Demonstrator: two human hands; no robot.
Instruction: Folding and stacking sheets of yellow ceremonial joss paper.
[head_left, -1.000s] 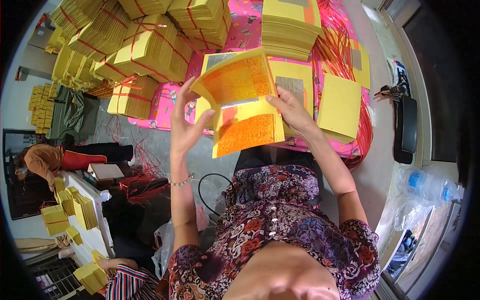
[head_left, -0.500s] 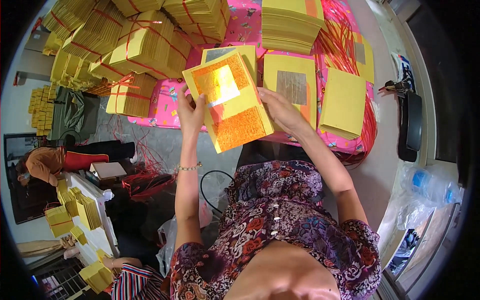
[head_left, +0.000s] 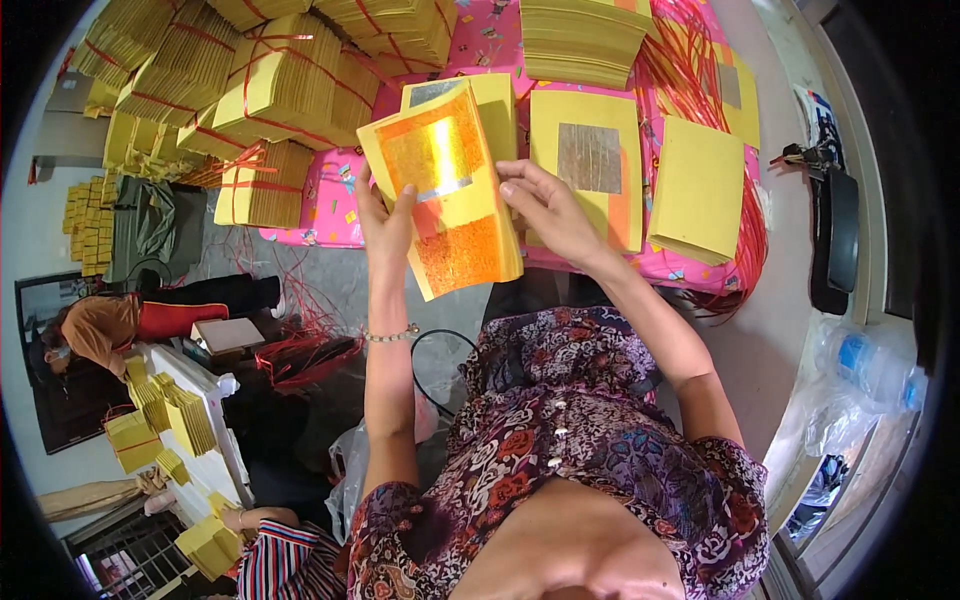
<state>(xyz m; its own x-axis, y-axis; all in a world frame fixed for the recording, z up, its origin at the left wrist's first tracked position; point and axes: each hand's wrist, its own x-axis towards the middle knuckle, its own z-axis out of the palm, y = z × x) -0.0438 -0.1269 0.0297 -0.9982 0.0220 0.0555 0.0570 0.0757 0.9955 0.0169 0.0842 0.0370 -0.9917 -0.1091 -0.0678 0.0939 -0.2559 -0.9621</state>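
I hold a thick stack of yellow paper sheets [head_left: 450, 195] with gold and orange foil squares on top. My left hand [head_left: 385, 225] grips its left edge, thumb on the top sheet. My right hand [head_left: 545, 205] rests on the right edge, fingers curled over the side. The stack is tilted, raised above the near edge of a pink patterned table cover [head_left: 330, 205]. Behind it lies a second yellow stack [head_left: 590, 160] with a silver foil square.
Tied bundles of yellow paper [head_left: 280, 90] pile at the back left. A plain yellow stack [head_left: 695, 190] and red strings [head_left: 745, 230] lie at the right. Another person [head_left: 90, 330] crouches on the floor at left beside more bundles [head_left: 175, 415]. A plastic bag with a bottle [head_left: 860, 370] sits right.
The stack was splayed apart with sheets lifted a second ago; now the sheets are squared together and the stack has moved up and left, flatter in both hands.
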